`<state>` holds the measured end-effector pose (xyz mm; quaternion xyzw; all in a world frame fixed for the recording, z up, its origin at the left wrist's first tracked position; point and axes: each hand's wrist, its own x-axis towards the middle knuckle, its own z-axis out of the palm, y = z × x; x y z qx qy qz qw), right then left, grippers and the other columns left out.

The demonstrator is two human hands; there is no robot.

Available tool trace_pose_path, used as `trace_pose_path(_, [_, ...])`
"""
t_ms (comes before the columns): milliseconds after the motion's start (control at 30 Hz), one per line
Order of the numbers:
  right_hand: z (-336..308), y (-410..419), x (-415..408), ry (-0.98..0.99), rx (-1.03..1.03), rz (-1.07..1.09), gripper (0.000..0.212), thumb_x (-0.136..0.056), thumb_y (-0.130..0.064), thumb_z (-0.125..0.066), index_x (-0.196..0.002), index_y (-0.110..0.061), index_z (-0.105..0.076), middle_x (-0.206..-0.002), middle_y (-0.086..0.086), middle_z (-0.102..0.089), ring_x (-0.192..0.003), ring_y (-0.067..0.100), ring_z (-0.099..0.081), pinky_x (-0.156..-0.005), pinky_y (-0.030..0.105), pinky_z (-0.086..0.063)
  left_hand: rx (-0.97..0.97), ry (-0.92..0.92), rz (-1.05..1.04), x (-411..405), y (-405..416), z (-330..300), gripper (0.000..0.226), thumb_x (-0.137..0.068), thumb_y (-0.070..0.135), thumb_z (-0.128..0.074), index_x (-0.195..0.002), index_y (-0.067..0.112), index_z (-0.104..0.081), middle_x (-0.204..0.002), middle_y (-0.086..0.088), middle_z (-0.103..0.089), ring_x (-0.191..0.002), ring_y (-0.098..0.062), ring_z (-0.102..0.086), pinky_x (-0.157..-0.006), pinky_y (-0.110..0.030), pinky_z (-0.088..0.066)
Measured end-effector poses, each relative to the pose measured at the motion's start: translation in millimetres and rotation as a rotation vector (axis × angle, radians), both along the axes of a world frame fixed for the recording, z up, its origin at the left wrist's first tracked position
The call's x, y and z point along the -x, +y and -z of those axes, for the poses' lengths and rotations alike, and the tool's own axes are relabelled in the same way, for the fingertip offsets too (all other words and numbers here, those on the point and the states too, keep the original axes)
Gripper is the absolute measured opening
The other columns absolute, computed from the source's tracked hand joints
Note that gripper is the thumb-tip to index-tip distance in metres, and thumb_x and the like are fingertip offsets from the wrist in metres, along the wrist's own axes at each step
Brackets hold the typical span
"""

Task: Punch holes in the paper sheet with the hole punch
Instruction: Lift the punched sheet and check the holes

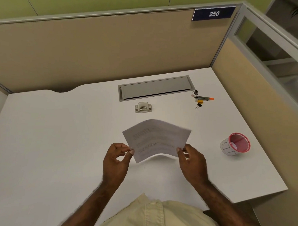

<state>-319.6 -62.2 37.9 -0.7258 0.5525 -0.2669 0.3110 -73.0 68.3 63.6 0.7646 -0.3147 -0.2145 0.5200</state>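
White desk (58,134) bears hole punch (143,107), binder clips (198,105), pink cup (235,144).

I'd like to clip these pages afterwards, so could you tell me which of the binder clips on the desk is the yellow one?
The yellow binder clip lies nearest the person, just below the orange-tipped pen; the black binder clip sits beyond it.

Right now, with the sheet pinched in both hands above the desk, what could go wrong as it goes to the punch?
1. The paper sheet bows between the left hand and right hand; fed in curved, it may enter the hole punch skewed or crease.
2. The punch sits loose on the desk; pushing paper in could slide it back toward the cable tray.
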Motion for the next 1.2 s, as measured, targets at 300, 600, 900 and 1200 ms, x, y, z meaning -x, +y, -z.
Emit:
trace_pose_path(300, [11, -2, 8, 0.036, -0.053, 0.058, 0.017, -0.1, -0.03, -0.071, -0.111, -0.019, -0.078, -0.101, -0.005, -0.082, -0.086, 0.017, -0.076, -0.073, 0.028, -0.055, -0.026, 0.045, 0.02, 8, -6, -1, 0.015, -0.089, 0.012, -0.085, -0.089, 0.026, -0.078, -0.103, 0.01, -0.071, -0.101, -0.017, -0.072, -0.084, -0.031, -0.059])
trace_pose_path(600, [-25, -24, -4, -0.064, -0.044, -0.002, 0.011, -0.1, -0.029, -0.07, -0.11, -0.029, -0.072, -0.096, -0.02, -0.077, -0.079, 0.0, -0.072, -0.07, 0.025, -0.058, 0.045, 0.195, 0.006, -11, -28, -29, 0.014, -0.095, 0.016, -0.08, -0.095, 0.03, -0.082, -0.098, 0.016, -0.082, -0.094, -0.003, -0.077, -0.082, -0.01, -0.057])
trace_pose_path(900, [-47, -34, -25, -0.178, -0.304, -0.205, 0.016, -0.095, -0.024, -0.079, -0.101, -0.037, -0.069, -0.089, -0.019, -0.08, -0.076, 0.001, -0.072, -0.06, 0.013, -0.05, -0.032, 0.218, -0.041, -51, -14, -39, 0.011, -0.094, 0.019, -0.081, -0.105, 0.021, -0.084, -0.097, 0.011, -0.084, -0.09, -0.006, -0.079, -0.079, -0.013, -0.06])
trace_pose_path(1200, [-43, -18, -78, -0.156, -0.662, -0.367, 0.014, -0.095, -0.025, -0.078, -0.109, -0.025, -0.074, -0.09, -0.001, -0.083, -0.079, 0.015, -0.078, -0.052, 0.029, -0.053, -0.16, 0.383, -0.156, -95, 40, -25, 0.008, -0.094, 0.009, -0.079, -0.097, 0.015, -0.084, -0.089, 0.0, -0.084, -0.077, -0.011, -0.075, -0.08, -0.029, -0.058])
